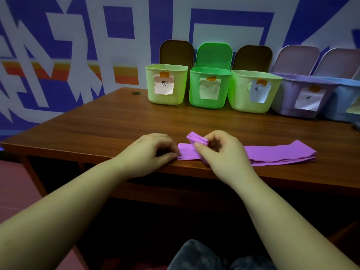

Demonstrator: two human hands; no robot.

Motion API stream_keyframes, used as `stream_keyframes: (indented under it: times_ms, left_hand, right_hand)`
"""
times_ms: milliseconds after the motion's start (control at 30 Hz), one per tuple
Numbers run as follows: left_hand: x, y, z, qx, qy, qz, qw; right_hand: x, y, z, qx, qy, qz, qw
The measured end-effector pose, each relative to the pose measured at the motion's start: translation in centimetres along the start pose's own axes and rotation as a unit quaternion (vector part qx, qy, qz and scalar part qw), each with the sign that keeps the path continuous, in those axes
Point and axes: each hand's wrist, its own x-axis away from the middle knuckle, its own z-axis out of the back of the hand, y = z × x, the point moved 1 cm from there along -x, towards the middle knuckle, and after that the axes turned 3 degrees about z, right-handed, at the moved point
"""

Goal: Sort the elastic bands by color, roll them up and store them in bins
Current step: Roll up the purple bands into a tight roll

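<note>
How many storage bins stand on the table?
5, in a row at the back of the table: pale green bin, bright green bin, second pale green bin, purple bin, blue bin cut by the right edge; more may be hidden beyond.

Brown wooden table (116,123) against a blue-and-white patterned wall (78,36), reddish floor (15,182) beneath.

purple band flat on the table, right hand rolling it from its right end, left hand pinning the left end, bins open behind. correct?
Not quite. The head view shows the right hand rolling the purple band near its left end, not its right; the right end lies flat and untouched. The left hand does pin the left end on the table, and the bins stand open behind.
</note>
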Motion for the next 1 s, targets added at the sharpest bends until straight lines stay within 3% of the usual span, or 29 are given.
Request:
stream_keyframes:
  times_ms: [167, 567, 667, 867, 1000]
  left_hand:
    - [0.1, -0.2, 0.0, 0.022, 0.007, 0.006, 1.0]
    - [0.4, -0.3, 0.0, 0.077, 0.009, 0.037, 0.996]
    - [0.4, -0.2, 0.1, 0.095, 0.008, 0.052, 0.994]
    - [0.4, 0.0, 0.4, 0.092, 0.001, 0.074, 0.993]
    - [0.3, 0.0, 0.5, 0.09, -0.009, 0.083, 0.992]
  right_hand:
    - [-1.1, -1.8, 1.9, -0.05, 0.18, 0.017, 0.982]
    - [-2.2, -2.8, 3.0, -0.024, 0.316, 0.031, 0.948]
    - [-2.1, -3.3, 2.0, -0.004, 0.289, 0.071, 0.955]
    - [-0.4, -1.5, -2.8, 0.18, 0.052, 0.041, 0.981]
    - [0.5, -1.3, -2.9, 0.196, 0.015, 0.07, 0.978]
